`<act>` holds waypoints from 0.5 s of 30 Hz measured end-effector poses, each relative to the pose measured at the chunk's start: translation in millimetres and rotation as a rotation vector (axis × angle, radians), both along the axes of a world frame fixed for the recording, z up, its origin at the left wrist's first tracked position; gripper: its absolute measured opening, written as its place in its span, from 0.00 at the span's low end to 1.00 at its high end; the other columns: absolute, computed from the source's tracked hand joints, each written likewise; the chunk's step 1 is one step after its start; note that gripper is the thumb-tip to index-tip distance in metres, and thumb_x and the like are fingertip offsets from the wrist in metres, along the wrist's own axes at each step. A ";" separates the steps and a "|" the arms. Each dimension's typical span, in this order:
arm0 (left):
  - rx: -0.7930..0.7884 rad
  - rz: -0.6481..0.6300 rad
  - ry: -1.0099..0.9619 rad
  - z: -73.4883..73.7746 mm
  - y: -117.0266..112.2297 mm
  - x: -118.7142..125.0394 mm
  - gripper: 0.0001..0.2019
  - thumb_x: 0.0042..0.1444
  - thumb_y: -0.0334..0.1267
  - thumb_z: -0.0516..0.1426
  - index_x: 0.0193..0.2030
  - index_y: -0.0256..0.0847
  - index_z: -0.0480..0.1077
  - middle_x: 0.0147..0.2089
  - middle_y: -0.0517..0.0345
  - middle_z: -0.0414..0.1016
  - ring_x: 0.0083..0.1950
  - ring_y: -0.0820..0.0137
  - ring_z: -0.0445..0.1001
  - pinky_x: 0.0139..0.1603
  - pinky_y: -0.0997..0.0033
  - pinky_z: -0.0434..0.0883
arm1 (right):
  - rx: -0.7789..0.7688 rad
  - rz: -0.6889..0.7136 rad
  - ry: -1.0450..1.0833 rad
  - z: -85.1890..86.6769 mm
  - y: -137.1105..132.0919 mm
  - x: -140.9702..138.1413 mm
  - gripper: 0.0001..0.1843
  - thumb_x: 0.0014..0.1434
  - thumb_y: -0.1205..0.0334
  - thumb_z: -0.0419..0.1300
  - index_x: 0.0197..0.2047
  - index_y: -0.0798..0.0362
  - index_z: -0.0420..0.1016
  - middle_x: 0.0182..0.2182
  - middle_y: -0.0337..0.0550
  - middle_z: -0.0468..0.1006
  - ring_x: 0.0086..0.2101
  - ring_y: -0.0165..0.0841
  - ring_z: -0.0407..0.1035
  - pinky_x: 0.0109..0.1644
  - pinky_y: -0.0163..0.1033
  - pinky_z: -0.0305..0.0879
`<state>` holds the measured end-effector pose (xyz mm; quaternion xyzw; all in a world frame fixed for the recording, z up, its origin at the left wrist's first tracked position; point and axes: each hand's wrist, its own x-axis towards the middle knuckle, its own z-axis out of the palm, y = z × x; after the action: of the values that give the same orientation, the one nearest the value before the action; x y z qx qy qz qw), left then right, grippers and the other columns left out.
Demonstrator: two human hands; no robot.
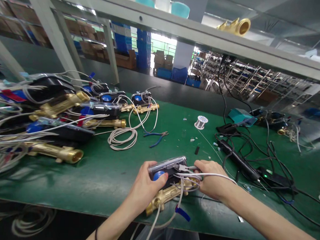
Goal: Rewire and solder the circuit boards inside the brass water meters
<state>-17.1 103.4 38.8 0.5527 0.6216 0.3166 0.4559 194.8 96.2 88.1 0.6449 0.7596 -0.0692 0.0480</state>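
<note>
Fingers (157, 167) of our left hand (145, 187) wrap the near end of a brass-bodied meter (167, 185), thumb by its blue knob, while our right hand (213, 180) closes over its far end, pinching white wires (189, 175) at the clear cover. We hold the meter just above the green mat (106, 174), close to its front edge, near the middle. Blue pliers (156, 137) and a solder spool (201, 122) lie farther back, a heap of finished meters (57, 125) fills the left edge, and black cables (249, 164) trail along the right side.
</note>
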 end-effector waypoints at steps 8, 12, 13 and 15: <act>-0.020 0.020 -0.009 2.8 -0.4 2.2 0.30 0.38 0.57 0.55 0.46 0.38 0.63 0.46 0.47 0.72 0.46 0.56 0.72 0.51 0.53 0.67 | 0.022 -0.001 0.053 -2.5 1.7 -0.6 0.04 0.54 0.64 0.53 0.30 0.51 0.68 0.32 0.41 0.76 0.31 0.31 0.68 0.30 0.36 0.48; 0.012 0.003 -0.048 -6.3 3.9 -2.0 0.32 0.40 0.58 0.56 0.48 0.38 0.63 0.46 0.48 0.72 0.46 0.56 0.73 0.52 0.53 0.67 | 0.053 -0.021 0.058 0.5 -11.8 3.7 0.04 0.53 0.63 0.54 0.35 0.50 0.68 0.36 0.40 0.76 0.34 0.32 0.69 0.33 0.36 0.51; 0.014 -0.006 -0.055 -8.6 5.9 -3.5 0.32 0.41 0.58 0.57 0.49 0.39 0.62 0.46 0.48 0.72 0.46 0.56 0.73 0.52 0.52 0.67 | 0.062 -0.044 0.055 -1.6 -17.8 7.6 0.05 0.53 0.63 0.55 0.35 0.50 0.68 0.36 0.40 0.76 0.35 0.33 0.69 0.33 0.36 0.52; 0.009 -0.019 -0.059 -11.6 10.1 -6.1 0.32 0.43 0.58 0.57 0.51 0.40 0.62 0.47 0.48 0.72 0.47 0.55 0.73 0.54 0.50 0.66 | 0.089 -0.125 0.039 -11.0 -30.6 18.4 0.05 0.54 0.62 0.55 0.36 0.50 0.67 0.35 0.42 0.75 0.35 0.34 0.69 0.34 0.36 0.54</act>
<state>-23.1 113.5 27.2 0.5509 0.6013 0.3313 0.4746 213.2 65.6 77.1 0.6912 0.7208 -0.0509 0.0003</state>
